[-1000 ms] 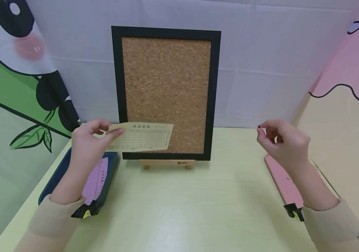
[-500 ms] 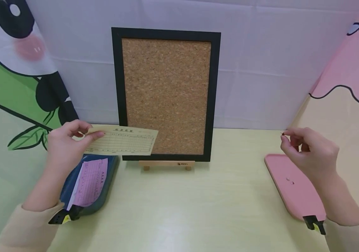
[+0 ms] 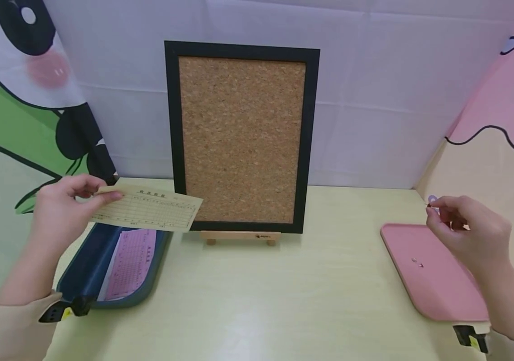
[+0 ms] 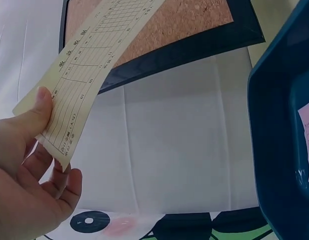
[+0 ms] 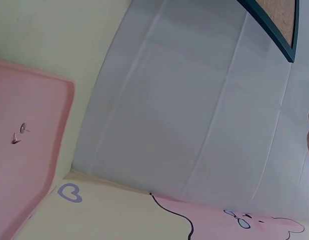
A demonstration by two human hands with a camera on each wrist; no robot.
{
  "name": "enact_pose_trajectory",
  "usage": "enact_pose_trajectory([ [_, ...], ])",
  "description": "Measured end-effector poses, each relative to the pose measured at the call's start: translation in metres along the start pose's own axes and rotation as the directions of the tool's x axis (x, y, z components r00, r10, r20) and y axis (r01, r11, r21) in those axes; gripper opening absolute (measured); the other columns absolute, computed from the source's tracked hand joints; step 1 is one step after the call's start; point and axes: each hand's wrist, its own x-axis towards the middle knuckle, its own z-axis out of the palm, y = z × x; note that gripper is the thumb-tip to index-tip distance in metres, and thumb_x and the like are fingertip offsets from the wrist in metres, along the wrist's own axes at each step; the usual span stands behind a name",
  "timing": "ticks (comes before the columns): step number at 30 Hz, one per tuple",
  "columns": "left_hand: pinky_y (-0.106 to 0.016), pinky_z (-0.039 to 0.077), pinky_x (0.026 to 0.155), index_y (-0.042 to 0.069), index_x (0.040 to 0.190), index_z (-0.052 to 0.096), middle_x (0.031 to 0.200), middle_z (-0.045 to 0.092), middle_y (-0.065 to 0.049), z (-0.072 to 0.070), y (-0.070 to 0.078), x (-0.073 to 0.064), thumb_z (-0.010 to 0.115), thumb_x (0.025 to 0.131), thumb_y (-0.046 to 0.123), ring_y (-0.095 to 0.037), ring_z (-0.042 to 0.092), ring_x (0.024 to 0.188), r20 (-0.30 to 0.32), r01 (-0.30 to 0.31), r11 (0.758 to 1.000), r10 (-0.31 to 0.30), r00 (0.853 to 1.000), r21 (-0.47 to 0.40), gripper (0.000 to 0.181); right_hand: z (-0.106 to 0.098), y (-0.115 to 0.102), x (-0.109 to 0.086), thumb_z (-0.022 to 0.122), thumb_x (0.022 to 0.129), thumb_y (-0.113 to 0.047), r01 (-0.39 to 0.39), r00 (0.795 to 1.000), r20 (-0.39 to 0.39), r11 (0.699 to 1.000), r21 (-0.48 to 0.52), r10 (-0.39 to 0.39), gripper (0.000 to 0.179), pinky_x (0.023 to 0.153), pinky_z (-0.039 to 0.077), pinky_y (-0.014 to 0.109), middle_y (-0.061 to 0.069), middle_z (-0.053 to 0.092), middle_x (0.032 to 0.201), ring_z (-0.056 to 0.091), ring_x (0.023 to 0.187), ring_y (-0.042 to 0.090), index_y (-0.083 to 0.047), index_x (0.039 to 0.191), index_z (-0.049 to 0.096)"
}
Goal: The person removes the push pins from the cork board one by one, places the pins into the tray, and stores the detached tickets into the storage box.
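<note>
My left hand (image 3: 62,210) pinches a yellow printed receipt slip (image 3: 153,209) by its left end, thumb in front. The slip is held above a blue tray (image 3: 80,263) and overlaps the lower left corner of a black-framed cork board (image 3: 243,140). In the left wrist view, the slip (image 4: 82,75) slants up across the board. At the right, my right hand (image 3: 475,230) pinches a tiny thumbtack (image 3: 427,205), its thin point facing left. Under that hand lies a pink tray (image 3: 442,291) with two thumbtacks (image 5: 23,128) in it. The right wrist view catches only fingertips at its edge.
Pink printed slips (image 3: 130,263) lie in the blue tray. The cork board leans on a small wooden stand (image 3: 240,235) near the back of the pale table (image 3: 275,301). Behind it hangs a white cloth (image 3: 374,100) with cartoon prints.
My left hand has moved left with the yellow slip, uncovering more of the board and blue tray. My right hand has moved right and slightly down, still pinching the thumbtack.
</note>
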Motion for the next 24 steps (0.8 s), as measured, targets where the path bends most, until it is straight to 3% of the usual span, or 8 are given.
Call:
enact_pose_trajectory([
  [7,-0.015,0.032,0.056,0.008,0.085,0.067,0.074,0.046,0.026,-0.014,-0.016,0.007,0.079,0.076,0.027,0.006,0.039,0.073,0.084,-0.009,0.997,0.003,0.996,0.073,0.025,-0.012,0.014,-0.012,0.055,0.086,-0.038,-0.017,0.998,0.067,1.000,-0.005,0.017,0.052,0.061,0.029,0.001,0.010,0.048,0.053,0.036,0.059,-0.010,0.010,0.068,0.062],
  [15,-0.019,0.031,0.052,0.009,0.083,0.067,0.069,0.050,0.017,-0.025,-0.034,0.015,0.080,0.076,0.026,0.005,0.036,0.069,0.151,-0.050,0.991,0.031,0.988,0.121,0.022,-0.024,0.034,-0.031,0.053,0.086,-0.041,-0.059,0.987,0.145,0.996,-0.072,0.069,0.052,0.063,0.029,0.000,0.005,0.049,0.056,0.035,0.062,-0.012,0.008,0.071,0.064],
  [19,-0.022,0.031,0.049,0.008,0.087,0.068,0.068,0.053,0.009,-0.029,-0.045,0.019,0.078,0.078,0.028,0.002,0.035,0.068,0.196,-0.047,0.988,0.018,0.981,0.145,0.024,-0.029,0.049,-0.044,0.051,0.087,-0.046,-0.081,0.974,0.203,0.992,-0.098,0.100,0.055,0.063,0.030,0.000,0.002,0.050,0.059,0.036,0.063,-0.013,0.005,0.073,0.066],
  [24,-0.023,0.035,0.047,0.005,0.090,0.068,0.073,0.058,-0.001,-0.030,-0.056,0.022,0.076,0.081,0.027,-0.001,0.037,0.068,0.241,-0.037,0.985,-0.005,0.970,0.168,0.025,-0.034,0.063,-0.058,0.056,0.084,-0.039,-0.129,0.956,0.252,0.986,-0.105,0.152,0.042,0.061,0.031,0.002,-0.005,0.050,0.062,0.037,0.063,-0.013,0.001,0.077,0.068],
])
